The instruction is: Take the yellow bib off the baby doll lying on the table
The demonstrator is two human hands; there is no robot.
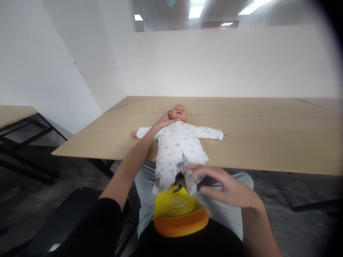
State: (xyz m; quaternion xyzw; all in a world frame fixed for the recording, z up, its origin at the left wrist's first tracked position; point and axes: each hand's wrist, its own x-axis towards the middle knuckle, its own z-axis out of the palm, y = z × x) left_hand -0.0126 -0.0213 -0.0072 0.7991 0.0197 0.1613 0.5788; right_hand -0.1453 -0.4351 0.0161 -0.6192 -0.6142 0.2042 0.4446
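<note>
Lying face up at the centre of the frame, the baby doll rests on the near edge of the wooden table, arms spread wide, its legs hanging over the edge toward your lap. Your left hand reaches up from the lower left and cups the side of the doll's head and neck, fingers curled against it. Your right hand hovers at lower right of centre, fingers spread and loose, just beside the doll's legs; motion blur makes it hard to tell whether the fingertips touch the cloth. Below the legs, a yellow and orange bib lies on your lap. The doll's feet are hidden behind your right hand and the bib.
</note>
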